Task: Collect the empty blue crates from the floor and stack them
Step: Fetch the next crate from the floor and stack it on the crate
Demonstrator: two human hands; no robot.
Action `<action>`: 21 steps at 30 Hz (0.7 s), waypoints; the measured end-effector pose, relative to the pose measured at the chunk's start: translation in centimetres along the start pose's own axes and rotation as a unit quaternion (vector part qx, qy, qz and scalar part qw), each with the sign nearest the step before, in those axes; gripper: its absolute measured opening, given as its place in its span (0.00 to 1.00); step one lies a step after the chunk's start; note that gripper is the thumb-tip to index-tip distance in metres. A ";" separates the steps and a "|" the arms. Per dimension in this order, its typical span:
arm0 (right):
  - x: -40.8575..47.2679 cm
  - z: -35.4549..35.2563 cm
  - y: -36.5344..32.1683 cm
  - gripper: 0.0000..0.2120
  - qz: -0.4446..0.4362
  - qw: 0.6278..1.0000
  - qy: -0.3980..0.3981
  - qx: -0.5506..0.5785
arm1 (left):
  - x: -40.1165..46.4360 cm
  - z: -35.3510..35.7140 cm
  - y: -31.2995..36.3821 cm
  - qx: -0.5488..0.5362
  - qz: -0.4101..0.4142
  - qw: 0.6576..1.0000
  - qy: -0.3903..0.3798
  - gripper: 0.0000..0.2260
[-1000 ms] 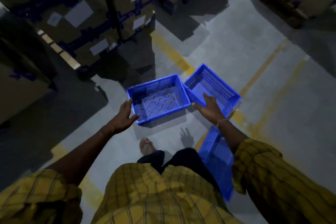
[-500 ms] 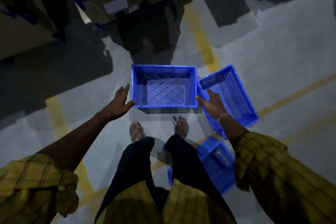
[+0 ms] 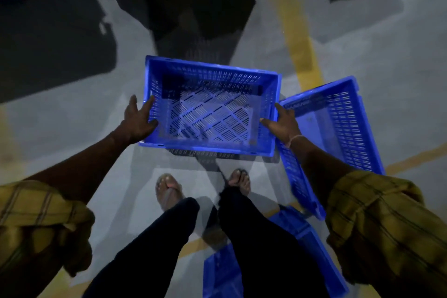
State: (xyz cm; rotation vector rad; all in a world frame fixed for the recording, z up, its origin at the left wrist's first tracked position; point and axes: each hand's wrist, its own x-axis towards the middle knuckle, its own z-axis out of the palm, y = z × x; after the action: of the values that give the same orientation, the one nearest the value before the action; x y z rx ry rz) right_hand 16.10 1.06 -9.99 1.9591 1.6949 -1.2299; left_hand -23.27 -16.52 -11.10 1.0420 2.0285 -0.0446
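The empty blue perforated plastic crate (image 3: 210,106) sits at centre frame, the left hand (image 3: 139,120) closed on its nine o'clock wall and the right hand (image 3: 281,123) on its three o'clock wall, an even grip that should keep it level toward the second blue slatted crate (image 3: 338,126) at three o'clock on the grey concrete floor (image 3: 72,128).
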 end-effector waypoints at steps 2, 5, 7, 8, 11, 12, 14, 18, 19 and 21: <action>3.2 1.3 1.0 0.40 0.016 0.999 0.008 -0.034 | 2.7 1.5 -0.9 -0.010 -0.028 0.999 0.023 0.44; 6.3 2.9 1.9 0.41 0.010 0.999 0.023 -0.033 | 6.1 3.3 -2.2 -0.042 -0.040 0.998 0.010 0.40; 7.7 3.8 2.6 0.42 -0.005 0.998 0.052 -0.030 | 8.0 4.4 -2.5 -0.069 -0.038 0.997 0.008 0.36; 8.1 4.2 2.8 0.43 -0.012 0.997 0.068 -0.033 | 8.8 4.7 -2.5 -0.078 -0.037 0.996 0.018 0.35; 8.6 5.1 2.9 0.43 -0.021 0.991 0.119 -0.057 | 10.8 5.2 -2.6 -0.087 -0.050 0.993 0.055 0.34; 8.6 5.3 3.0 0.43 -0.026 0.989 0.131 -0.068 | 11.1 5.1 -2.7 -0.089 -0.058 0.993 0.057 0.34; 8.4 5.4 3.2 0.44 -0.032 0.986 0.141 -0.081 | 11.1 4.6 -2.7 -0.089 -0.070 0.992 0.055 0.34; 7.6 4.7 2.0 0.44 -0.035 0.984 0.148 -0.098 | 9.1 2.4 -2.9 -0.089 -0.060 0.992 0.068 0.35; 7.1 4.2 1.4 0.44 -0.037 0.984 0.143 -0.097 | 8.3 1.6 -3.2 -0.090 -0.052 0.992 0.075 0.36; 5.9 3.1 0.3 0.42 -0.055 0.986 0.117 -0.106 | 6.2 -0.4 -3.5 -0.087 -0.043 0.992 0.082 0.35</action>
State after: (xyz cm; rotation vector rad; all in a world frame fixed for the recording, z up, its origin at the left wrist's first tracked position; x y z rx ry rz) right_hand 14.79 2.84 -16.25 1.9649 1.9800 -0.8370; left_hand -27.81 -14.60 -16.19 0.8728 2.1808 0.1737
